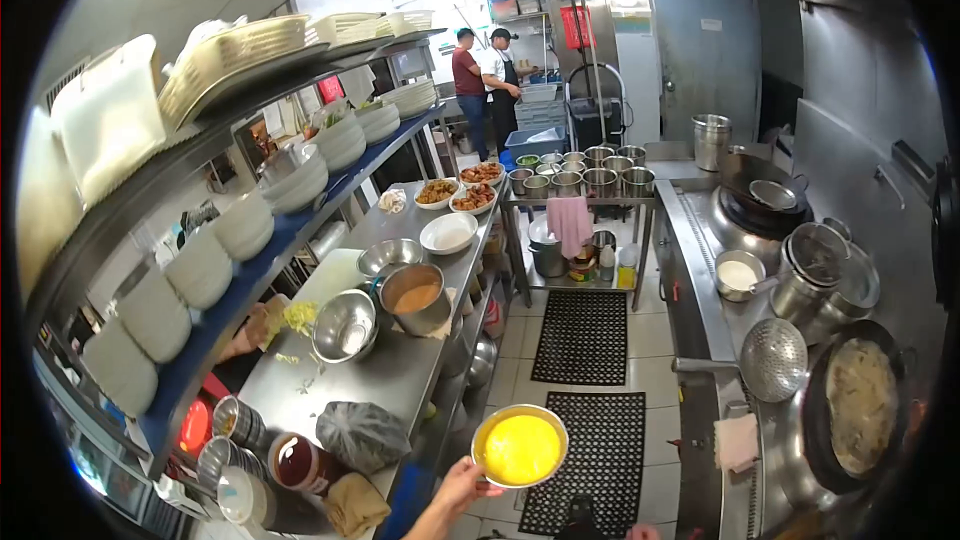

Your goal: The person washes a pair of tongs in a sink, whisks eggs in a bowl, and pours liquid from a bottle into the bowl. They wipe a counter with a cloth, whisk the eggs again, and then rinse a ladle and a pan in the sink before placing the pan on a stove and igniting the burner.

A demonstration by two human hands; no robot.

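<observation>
My left hand (462,488) grips the rim of a round metal bowl (561,437) at the lower middle, fingers closed on its left side. Bright yellow liquid (521,448), like beaten egg, fills much of the bowl, which is held above the floor. Only a small part of my right hand (642,532) shows at the bottom edge; its fingers are hidden. On the steel counter to the left lie a black plastic bag (362,436), a brown cloth (355,506) and an empty metal mixing bowl (345,327). A pot of orange-brown liquid (414,300) stands beyond them.
On the right, a wok (862,405) and a perforated skimmer (774,360) sit on the range. Black rubber mats (583,460) cover the aisle. Ahead is a table of metal containers (600,182). Two people (497,80) stand at the back; another person's hand (252,328) reaches in at left.
</observation>
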